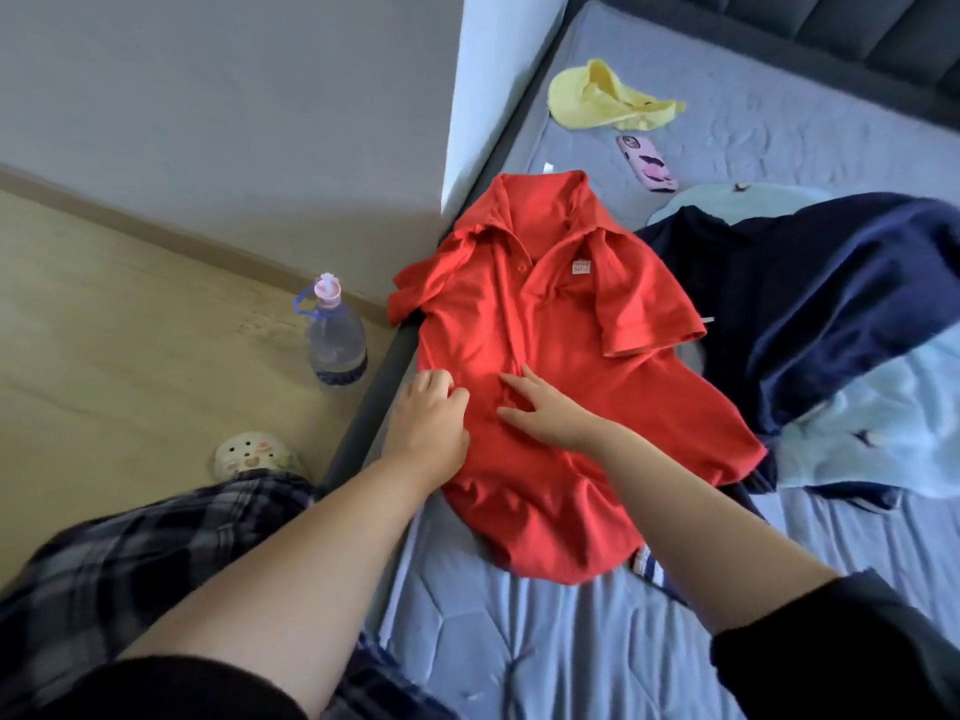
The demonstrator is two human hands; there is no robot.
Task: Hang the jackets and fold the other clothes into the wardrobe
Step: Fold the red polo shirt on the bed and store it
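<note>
A red polo shirt lies spread face up on the blue mattress, collar toward the wall, one sleeve folded over its chest. My left hand sits at the shirt's left edge with fingers curled, seemingly pinching the fabric. My right hand rests flat on the shirt's middle with straight fingers. To the right, a dark navy garment lies crumpled over a light blue garment. A yellow garment lies farther up the bed.
A pink phone lies on the mattress near the yellow garment. On the wooden floor to the left stand a water bottle and a white clog. A white wall corner meets the bed's edge.
</note>
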